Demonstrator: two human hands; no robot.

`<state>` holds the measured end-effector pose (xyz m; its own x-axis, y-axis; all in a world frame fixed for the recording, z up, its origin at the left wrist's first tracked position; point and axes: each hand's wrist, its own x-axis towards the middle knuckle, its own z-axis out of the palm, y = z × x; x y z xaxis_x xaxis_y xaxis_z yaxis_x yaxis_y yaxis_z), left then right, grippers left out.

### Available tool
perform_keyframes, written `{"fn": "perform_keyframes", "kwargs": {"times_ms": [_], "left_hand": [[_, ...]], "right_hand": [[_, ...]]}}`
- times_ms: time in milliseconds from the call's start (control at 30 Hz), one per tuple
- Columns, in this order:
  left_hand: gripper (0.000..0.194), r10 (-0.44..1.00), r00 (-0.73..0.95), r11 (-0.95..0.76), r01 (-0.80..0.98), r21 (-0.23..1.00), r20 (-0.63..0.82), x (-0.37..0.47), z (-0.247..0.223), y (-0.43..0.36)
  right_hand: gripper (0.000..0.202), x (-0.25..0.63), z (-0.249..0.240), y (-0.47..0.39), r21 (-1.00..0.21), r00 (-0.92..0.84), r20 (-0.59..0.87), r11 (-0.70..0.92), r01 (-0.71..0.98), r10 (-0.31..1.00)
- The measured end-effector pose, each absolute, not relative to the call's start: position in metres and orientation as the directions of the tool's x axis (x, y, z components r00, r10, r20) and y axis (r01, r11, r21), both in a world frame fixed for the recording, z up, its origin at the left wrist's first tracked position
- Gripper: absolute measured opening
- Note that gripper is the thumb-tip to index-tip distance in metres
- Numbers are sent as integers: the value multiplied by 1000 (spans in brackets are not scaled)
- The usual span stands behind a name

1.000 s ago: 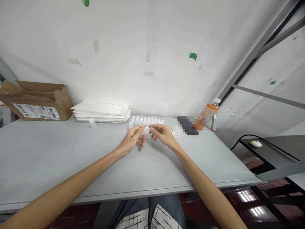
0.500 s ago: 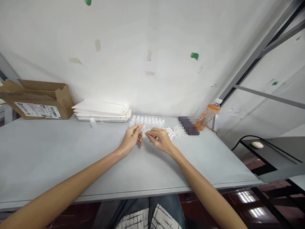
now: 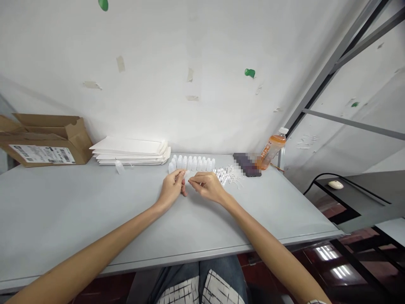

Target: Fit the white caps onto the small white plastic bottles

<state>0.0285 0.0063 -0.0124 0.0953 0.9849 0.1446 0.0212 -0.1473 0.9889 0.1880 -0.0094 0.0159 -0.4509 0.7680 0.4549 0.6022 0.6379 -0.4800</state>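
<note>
My left hand (image 3: pixel 172 185) is closed, thumb and fingers pinching a small translucent white plastic piece (image 3: pixel 187 173); its exact kind is hard to make out. Facing it from the right, my right hand (image 3: pixel 207 185) has its fingertips pinched together close to that piece. Whatever those fingertips hold is too small to see. Behind my hands stand several small translucent plastic bottles (image 3: pixel 190 162) in rows. A pile of small white caps and thin white strips (image 3: pixel 226 174) lies just right of my right hand.
On the grey table (image 3: pixel 126 223), a single small bottle with a thin tip (image 3: pixel 119 166) stands before a stack of white envelopes (image 3: pixel 129 147). An open cardboard box (image 3: pixel 47 143) is at far left. A dark phone (image 3: pixel 247 164) and an orange drink bottle (image 3: pixel 272 148) sit at right.
The view has shifted slightly to the right. My right fingertips have come a little closer to my left hand; both hands stay pinched in front of the bottles.
</note>
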Motion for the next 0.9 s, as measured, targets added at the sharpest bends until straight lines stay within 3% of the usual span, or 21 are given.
{"fn": "perform_keyframes", "kwargs": {"times_ms": [200,367,500,633,900], "left_hand": [[41,960,191,-241,177,954,207,22,-7,8],[35,909,278,-401,385,831,309,17,-7,9],[32,876,306,-480,484,731,372,16,-8,10],[33,868,319,-496,517,697,381,15,-7,11],[34,854,331,-521,511,684,402,16,-7,10]], "right_hand": [[29,212,31,0,-570,-325,439,540,619,837],[25,254,45,12,-611,-173,411,412,676,895],[13,269,46,15,-458,-65,360,237,857,931],[14,263,42,13,-300,-122,276,206,931,953],[19,249,41,9,-265,-149,277,224,938,949]]}}
